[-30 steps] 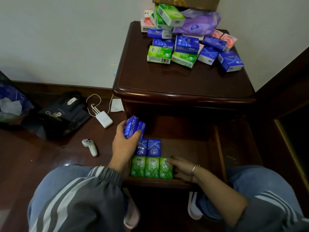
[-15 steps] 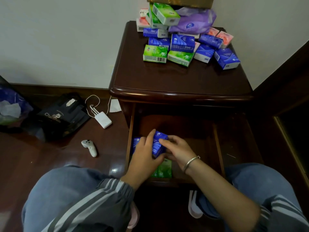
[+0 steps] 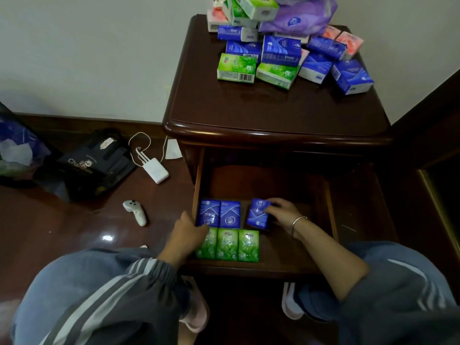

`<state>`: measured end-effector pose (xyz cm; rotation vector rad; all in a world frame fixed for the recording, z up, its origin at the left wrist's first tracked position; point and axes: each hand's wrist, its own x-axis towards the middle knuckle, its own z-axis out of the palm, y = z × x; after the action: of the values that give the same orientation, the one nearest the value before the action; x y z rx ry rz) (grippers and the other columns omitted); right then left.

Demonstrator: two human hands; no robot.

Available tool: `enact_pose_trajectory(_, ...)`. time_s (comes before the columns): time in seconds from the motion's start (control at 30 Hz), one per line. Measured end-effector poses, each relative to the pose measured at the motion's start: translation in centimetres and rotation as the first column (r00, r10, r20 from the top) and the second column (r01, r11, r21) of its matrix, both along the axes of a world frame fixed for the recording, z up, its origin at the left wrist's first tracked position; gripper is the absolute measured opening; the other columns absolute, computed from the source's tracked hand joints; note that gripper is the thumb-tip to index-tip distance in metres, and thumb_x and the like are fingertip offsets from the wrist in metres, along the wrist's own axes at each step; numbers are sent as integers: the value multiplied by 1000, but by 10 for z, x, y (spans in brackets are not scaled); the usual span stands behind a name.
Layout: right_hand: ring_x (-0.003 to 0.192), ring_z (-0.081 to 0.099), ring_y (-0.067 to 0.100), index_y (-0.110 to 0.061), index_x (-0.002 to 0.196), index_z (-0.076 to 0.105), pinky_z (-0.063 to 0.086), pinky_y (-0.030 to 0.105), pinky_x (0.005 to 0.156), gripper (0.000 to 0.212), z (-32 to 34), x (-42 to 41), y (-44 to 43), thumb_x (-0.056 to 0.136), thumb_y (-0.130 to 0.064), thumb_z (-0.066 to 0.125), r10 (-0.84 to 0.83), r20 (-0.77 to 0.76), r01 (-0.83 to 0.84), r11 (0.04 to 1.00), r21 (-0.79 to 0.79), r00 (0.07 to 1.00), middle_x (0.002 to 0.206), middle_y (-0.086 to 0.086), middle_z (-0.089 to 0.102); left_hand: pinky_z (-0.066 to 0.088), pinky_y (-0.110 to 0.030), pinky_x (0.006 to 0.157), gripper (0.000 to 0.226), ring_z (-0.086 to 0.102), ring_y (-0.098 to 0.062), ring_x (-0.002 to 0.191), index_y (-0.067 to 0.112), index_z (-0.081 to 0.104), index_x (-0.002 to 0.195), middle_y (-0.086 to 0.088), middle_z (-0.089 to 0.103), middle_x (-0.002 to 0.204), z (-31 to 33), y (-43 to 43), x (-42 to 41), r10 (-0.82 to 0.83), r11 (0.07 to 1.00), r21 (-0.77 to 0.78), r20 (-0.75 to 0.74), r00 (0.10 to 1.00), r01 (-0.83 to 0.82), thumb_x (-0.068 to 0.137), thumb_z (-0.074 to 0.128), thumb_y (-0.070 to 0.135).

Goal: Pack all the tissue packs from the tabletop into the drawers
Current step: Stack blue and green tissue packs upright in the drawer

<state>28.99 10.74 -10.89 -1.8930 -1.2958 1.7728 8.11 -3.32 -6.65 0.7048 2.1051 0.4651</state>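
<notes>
Left hand at the left wall of the drawer, lying over the leftmost of the three green packs. Its fingers are hidden, so can't tell if it grips anything. Two blue packs sit side by side just behind the green row. Right hand has its fingers curled round a loose blue pack, slightly askew, apart from the pair, mid-drawer.

Step in hand: seat it in the blue row. To do it well, square it up, slide it left until it touches the pair and press it flat, bracing the rows with the left hand. Pile of packs waits on the bench above the drawer, so the task looks early.
</notes>
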Motion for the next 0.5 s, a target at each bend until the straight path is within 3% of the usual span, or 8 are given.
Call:
enact_pose_trajectory(0.1,95,57,25,-3,128,52,48,23,68,43,-5,-18,-13,87,6,53,62,-8,-62,998,0,998,123,22,58,46,-36,90,42,59,-30,106,13,49,118,-13,63,115,-6,-3,2,-5,1000,-27,45,999,6,82,62,28)
enact_pose_trajectory(0.2,108,60,33,-1,128,51,47,28,77,43,-5,-25,-23,86,9,50,20,90,-27,997,74,996,123,21,59,47,-39,94,43,60,-30,105,14,49,119,-12,64,115,-8,-3,1,0,1000,-14,56,998,1,81,63,28)
enact_pose_trajectory(0.3,99,62,29,-4,119,55,47,31,81,39,-4,-26,-34,83,11,50,25,88,-31,997,64,996,117,19,63,47,-38,91,42,60,-29,104,14,49,117,-11,64,114,-10,-3,1,-4,1000,-11,62,998,5,80,64,28)
enact_pose_trajectory(0.43,78,60,3,-25,92,54,50,13,63,37,4,-31,-42,81,11,52,210,-46,-211,978,-2,977,99,-3,65,48,-39,89,42,60,-29,102,12,48,114,-10,63,111,-8,-1,3,-21,1000,-2,51,998,21,80,65,28)
enact_pose_trajectory(0.5,79,60,5,-21,97,54,51,19,65,34,4,-29,-40,84,10,49,176,-96,-181,982,-51,980,108,3,66,48,-37,86,40,60,-29,101,10,47,112,-10,62,108,-7,1,4,-29,1000,-6,41,999,29,80,65,28)
